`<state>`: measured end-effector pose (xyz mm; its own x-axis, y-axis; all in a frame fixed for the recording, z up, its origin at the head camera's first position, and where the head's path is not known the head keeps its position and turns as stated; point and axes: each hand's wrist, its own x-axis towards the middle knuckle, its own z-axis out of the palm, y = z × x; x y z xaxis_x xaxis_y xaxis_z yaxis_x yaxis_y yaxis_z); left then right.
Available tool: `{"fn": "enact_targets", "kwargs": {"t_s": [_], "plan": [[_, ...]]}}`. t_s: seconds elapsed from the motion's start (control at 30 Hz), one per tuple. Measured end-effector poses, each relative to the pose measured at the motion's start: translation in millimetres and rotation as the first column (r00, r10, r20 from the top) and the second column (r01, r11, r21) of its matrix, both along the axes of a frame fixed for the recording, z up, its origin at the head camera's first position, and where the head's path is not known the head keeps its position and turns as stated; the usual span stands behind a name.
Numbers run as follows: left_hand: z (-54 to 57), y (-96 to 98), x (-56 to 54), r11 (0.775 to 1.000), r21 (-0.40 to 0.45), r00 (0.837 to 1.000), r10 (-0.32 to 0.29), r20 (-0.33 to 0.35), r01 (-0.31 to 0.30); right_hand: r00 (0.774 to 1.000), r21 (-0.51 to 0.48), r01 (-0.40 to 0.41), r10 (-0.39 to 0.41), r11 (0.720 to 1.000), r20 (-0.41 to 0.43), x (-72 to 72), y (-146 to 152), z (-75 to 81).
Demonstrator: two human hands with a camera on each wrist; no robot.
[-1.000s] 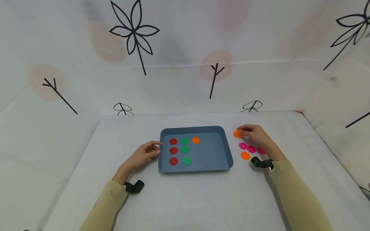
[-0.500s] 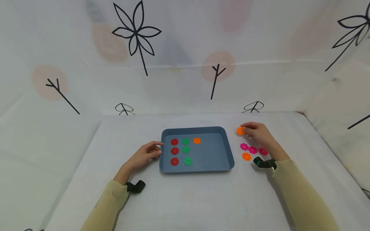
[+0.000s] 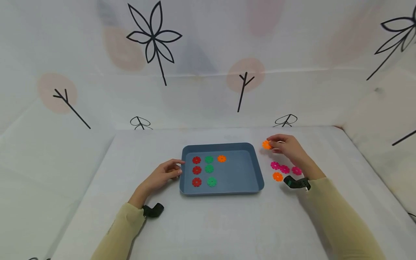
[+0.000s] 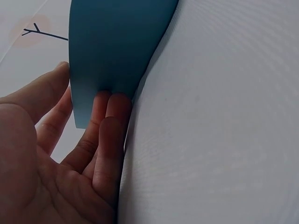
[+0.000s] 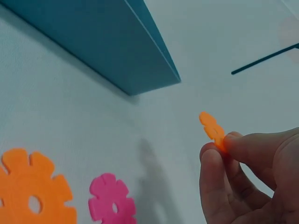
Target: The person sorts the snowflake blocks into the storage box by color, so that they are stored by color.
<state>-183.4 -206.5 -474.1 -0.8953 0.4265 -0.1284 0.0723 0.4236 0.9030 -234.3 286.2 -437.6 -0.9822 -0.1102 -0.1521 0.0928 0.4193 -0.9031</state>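
My right hand pinches an orange flower-shaped plastic disc between thumb and fingertips, above the cloth right of the blue-grey tray. In the right wrist view the orange disc is tilted, seen nearly edge-on. My left hand touches the tray's left side. In the left wrist view several of its fingers lie against the outer wall of the tray. Inside the tray lie red discs in the left column, green discs beside them, and one orange disc at the top of a third column.
On the white cloth right of the tray lie three pink discs and a loose orange disc, close to my right wrist. A white patterned curtain stands behind the table, with more of it at both sides.
My right hand has lifted the orange disc off the cloth, moving slightly away from me and then left. My left hand and the tray keep their places; the head view has shifted slightly.
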Motion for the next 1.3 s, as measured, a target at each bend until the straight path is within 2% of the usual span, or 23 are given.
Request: {"fn": "enact_targets", "kwargs": {"t_s": [0.2,0.37,0.63,0.97,1.3], "plan": [[-0.8,0.4,-0.5,1.000,0.008,1.000,-0.004,-0.007,0.004,0.997,0.005,-0.059,0.059,0.998,-0.042,3.9,-10.2,8.8],[0.0,1.0,-0.8,1.000,0.001,1.000,-0.007,-0.006,0.007,0.995,0.008,-0.089,0.089,0.996,-0.045,6.0,-19.8,14.6],[29.7,9.5,12.8,1.000,0.015,1.000,-0.021,-0.015,0.022,0.990,0.052,-0.127,0.130,0.991,-0.050,7.8,-33.0,18.6],[30.6,9.9,14.4,1.000,0.015,1.000,-0.002,0.009,0.002,0.983,0.101,-0.178,0.182,0.979,-0.032,7.9,-52.1,18.1],[31.2,10.0,13.9,1.000,0.024,1.000,-0.006,0.010,0.006,0.965,0.139,-0.244,0.254,0.960,-0.060,9.7,-68.7,16.8]]}}
